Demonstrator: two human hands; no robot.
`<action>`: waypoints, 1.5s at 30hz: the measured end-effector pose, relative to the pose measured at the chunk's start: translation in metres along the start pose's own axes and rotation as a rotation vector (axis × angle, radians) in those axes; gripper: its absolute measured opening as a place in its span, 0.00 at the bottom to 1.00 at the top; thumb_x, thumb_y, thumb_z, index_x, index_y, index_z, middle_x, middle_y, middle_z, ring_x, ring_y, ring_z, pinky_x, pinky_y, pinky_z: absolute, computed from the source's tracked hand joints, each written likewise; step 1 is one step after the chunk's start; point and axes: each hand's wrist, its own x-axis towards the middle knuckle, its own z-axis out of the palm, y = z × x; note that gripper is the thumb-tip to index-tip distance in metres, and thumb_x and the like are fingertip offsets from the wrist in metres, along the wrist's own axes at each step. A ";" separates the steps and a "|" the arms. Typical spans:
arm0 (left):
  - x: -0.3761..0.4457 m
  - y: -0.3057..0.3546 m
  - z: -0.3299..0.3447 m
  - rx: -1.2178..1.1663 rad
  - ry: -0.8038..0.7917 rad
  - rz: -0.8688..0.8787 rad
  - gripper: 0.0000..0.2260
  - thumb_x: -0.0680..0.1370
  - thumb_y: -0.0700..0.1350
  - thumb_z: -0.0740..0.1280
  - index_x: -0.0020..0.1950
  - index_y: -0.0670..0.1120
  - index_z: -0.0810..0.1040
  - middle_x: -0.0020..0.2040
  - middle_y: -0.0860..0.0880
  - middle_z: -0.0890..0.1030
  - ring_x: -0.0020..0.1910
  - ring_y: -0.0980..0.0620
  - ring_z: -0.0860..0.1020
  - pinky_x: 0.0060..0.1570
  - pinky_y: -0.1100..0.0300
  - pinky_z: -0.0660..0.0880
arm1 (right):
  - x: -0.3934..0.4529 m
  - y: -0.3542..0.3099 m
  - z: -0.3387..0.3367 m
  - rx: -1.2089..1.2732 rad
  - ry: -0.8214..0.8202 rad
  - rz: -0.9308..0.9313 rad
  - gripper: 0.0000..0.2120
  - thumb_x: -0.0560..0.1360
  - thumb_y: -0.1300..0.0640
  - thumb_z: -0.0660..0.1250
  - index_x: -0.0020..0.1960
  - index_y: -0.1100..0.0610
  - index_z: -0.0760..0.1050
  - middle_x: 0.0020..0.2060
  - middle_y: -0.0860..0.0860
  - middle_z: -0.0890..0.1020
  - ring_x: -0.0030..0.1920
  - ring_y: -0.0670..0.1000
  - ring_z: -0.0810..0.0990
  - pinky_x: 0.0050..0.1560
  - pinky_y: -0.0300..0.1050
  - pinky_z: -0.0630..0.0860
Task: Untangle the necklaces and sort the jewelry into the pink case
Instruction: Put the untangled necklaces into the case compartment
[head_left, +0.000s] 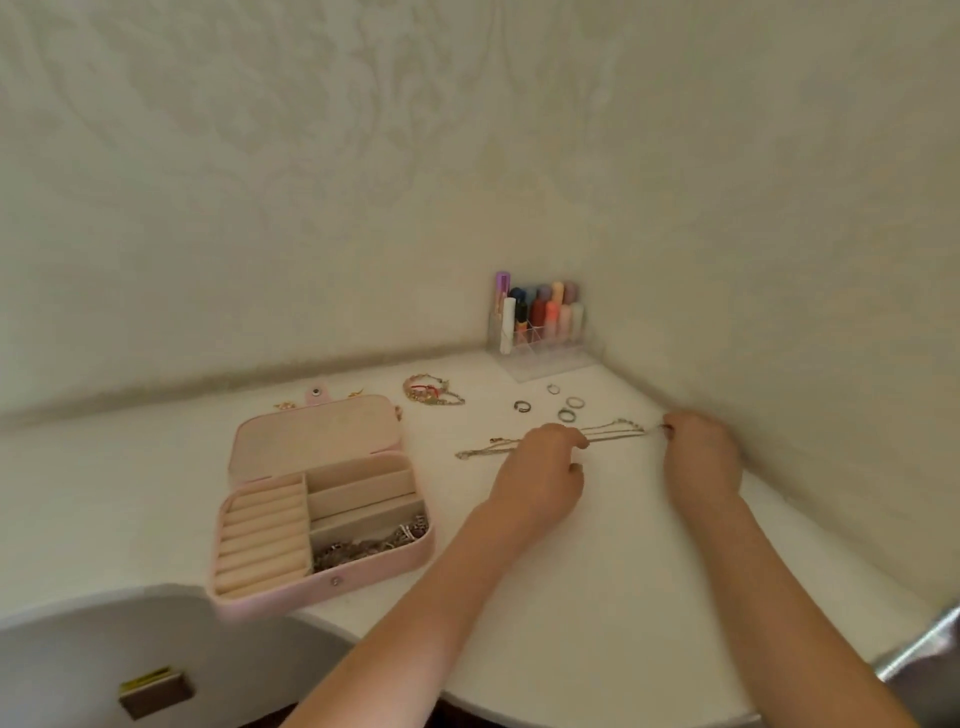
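Thin gold necklace chains (615, 432) are stretched across the white table between my two hands. My left hand (540, 475) pinches the chains near their middle, and loose ends trail left of it. My right hand (701, 457) pinches their right end close to the wall. The pink case (322, 587) lies open to the left, with ring rolls, empty compartments and a heap of silver jewelry (371, 543) in its front compartment. Several rings (563, 408) lie beyond the chains. A pile of gold and red bracelets (431, 392) lies behind the case.
A clear organizer with coloured tubes (540, 322) stands in the back corner. The walls close in behind and to the right. A grey chair back (130, 654) stands at the table's front left. Small gold pieces (285, 405) lie behind the case lid.
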 end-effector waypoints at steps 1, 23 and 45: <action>0.000 -0.001 0.005 -0.009 0.009 0.009 0.16 0.77 0.37 0.60 0.65 0.44 0.74 0.66 0.46 0.73 0.66 0.48 0.69 0.65 0.60 0.63 | 0.001 0.001 0.003 -0.005 -0.012 0.007 0.14 0.76 0.66 0.59 0.57 0.59 0.79 0.52 0.63 0.81 0.53 0.62 0.80 0.52 0.50 0.76; 0.000 -0.003 0.004 -0.647 0.109 -0.006 0.06 0.78 0.37 0.63 0.48 0.47 0.76 0.39 0.49 0.81 0.36 0.59 0.81 0.46 0.67 0.74 | -0.035 -0.046 -0.048 1.248 -0.484 -0.259 0.12 0.79 0.64 0.60 0.55 0.53 0.79 0.40 0.51 0.85 0.40 0.46 0.79 0.39 0.35 0.74; -0.007 -0.011 -0.030 -0.245 0.214 -0.154 0.04 0.75 0.39 0.67 0.44 0.41 0.82 0.37 0.46 0.81 0.35 0.49 0.81 0.42 0.59 0.76 | -0.023 -0.030 -0.039 1.266 0.057 -0.012 0.08 0.80 0.64 0.59 0.45 0.53 0.72 0.30 0.50 0.77 0.26 0.41 0.71 0.30 0.33 0.69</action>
